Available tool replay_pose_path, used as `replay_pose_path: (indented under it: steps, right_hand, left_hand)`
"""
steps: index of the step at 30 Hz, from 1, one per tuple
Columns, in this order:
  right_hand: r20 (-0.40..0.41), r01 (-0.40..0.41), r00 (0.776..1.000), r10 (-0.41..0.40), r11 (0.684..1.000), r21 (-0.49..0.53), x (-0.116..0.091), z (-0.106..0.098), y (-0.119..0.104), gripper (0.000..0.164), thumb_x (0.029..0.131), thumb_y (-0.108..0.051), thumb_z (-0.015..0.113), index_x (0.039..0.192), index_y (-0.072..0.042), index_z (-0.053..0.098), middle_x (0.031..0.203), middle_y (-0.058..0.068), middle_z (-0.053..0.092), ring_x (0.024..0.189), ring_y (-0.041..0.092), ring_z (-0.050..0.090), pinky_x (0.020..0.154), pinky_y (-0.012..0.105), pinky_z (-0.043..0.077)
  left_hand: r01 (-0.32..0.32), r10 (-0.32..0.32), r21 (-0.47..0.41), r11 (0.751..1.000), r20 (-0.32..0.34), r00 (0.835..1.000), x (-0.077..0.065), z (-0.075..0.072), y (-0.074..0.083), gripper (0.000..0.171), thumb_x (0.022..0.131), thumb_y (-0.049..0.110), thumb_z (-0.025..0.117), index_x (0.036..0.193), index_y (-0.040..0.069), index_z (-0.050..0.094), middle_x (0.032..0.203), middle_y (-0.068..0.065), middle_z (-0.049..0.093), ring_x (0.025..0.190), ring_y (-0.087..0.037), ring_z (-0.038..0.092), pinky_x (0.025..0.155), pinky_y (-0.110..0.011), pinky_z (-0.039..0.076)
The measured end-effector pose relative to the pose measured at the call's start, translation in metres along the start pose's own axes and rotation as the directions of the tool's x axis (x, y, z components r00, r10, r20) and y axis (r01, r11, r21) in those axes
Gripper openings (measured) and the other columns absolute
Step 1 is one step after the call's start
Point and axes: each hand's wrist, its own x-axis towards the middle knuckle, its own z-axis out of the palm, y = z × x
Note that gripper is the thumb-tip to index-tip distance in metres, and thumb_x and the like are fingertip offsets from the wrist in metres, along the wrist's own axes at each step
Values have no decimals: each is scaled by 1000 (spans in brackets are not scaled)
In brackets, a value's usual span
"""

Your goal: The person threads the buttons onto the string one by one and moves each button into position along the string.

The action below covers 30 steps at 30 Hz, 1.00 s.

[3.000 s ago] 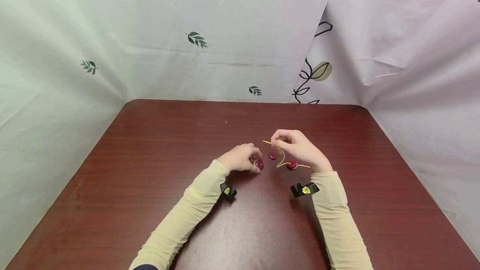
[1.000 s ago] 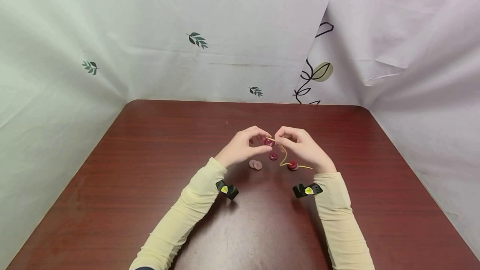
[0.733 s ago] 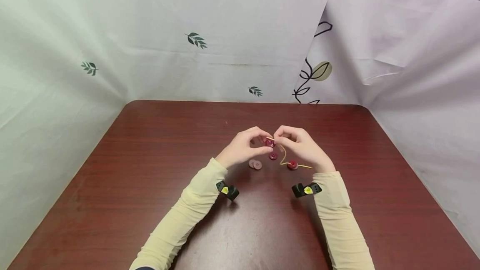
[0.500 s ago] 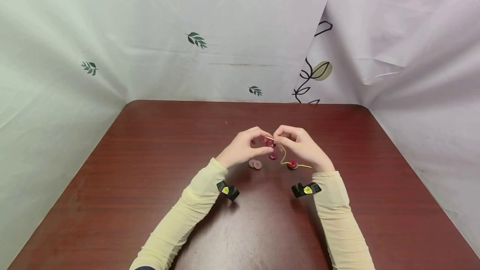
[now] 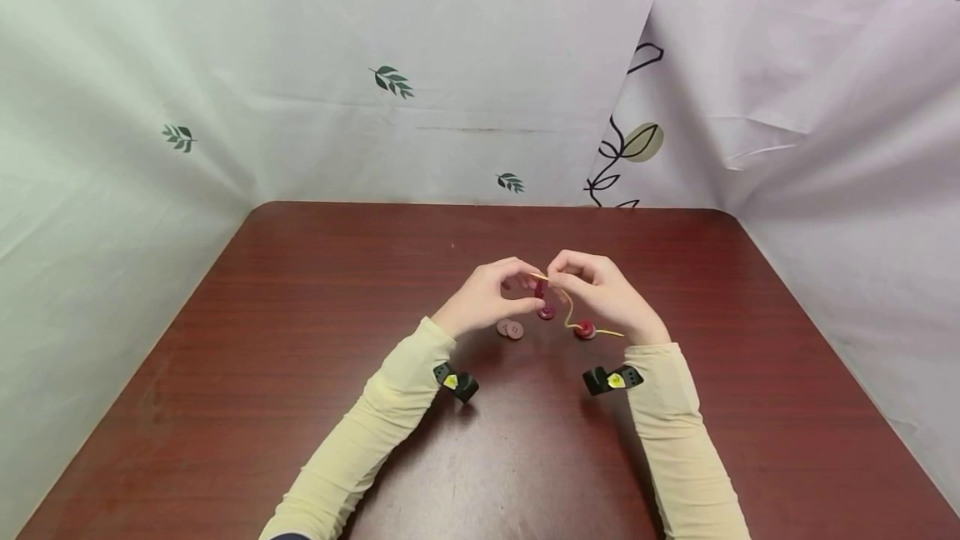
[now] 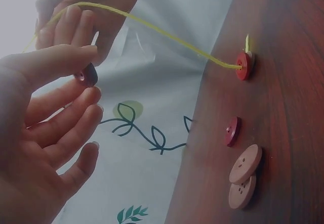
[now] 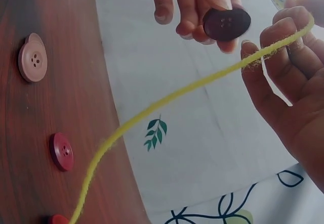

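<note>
Between the thumb and forefinger of my left hand [image 5: 487, 297] is a dark red button [image 7: 227, 24] with several holes, held above the table and nearly edge-on in the head view. My right hand [image 5: 600, 286] pinches a yellow string [image 7: 177, 95] close to its end, whose tip lies by the button's upper edge. Whether the tip enters a hole cannot be made out. From the right hand the string runs down through a bright red button [image 6: 244, 66], which rests on a paler one on the table. Its short tail sticks out beyond them.
On the brown table [image 5: 420, 257], a loose dark red button [image 6: 233, 131] lies below the hands. Two pinkish buttons [image 6: 245, 163] overlap to its left. A white patterned cloth [image 5: 315, 90] hangs behind the table and at both sides.
From the table near the pinkish buttons, my left hand has lifted the dark red button up to the right hand. Lately that button has turned more edge-on. The right hand has barely moved.
</note>
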Motion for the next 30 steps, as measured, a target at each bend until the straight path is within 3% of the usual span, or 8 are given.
replay_pose_path:
  steps: [5, 11, 21, 30]
  right_hand:
    - [-7, -26, 1000, 26, 1000, 7, -2, -3, 1, 13, 97, -14, 56, 89, -4, 58, 65, 5, 49, 62, 23, 48, 59, 35, 41]
    - [15, -100, 995, 101, 993, -55, -4, -5, 2, 14, 97, -18, 58, 87, -8, 59, 63, 4, 48, 61, 20, 47, 59, 29, 40]
    - [17, -125, 992, 127, 989, -74, -3, -6, 1, 12, 96, -17, 58, 87, -10, 59, 63, 6, 47, 63, 37, 45, 55, 28, 39]
    - [9, -131, 991, 133, 985, -107, -1, -5, 4, 15, 96, -18, 58, 86, -7, 59, 64, 7, 47, 56, 19, 43, 52, 27, 37]
  left_hand:
    - [4, -5, -29, 1000, -22, 1000, -1, -2, 1, 31, 82, 19, 77, 111, 16, 67, 93, -1, 67, 85, -12, 61, 74, -27, 52]
    - [16, -19, -74, 997, -36, 999, -1, -4, 2, 33, 82, 17, 76, 113, 16, 66, 95, 0, 67, 84, -10, 61, 70, -24, 51]
    - [2, -8, -141, 990, -44, 999, 0, -6, 2, 33, 82, 12, 75, 113, 12, 64, 98, -3, 69, 83, -12, 63, 79, -39, 54]
    - [3, -9, -149, 989, -38, 999, 0, -6, 2, 34, 82, 12, 75, 114, 11, 64, 99, -3, 69, 83, -13, 63, 79, -42, 54]
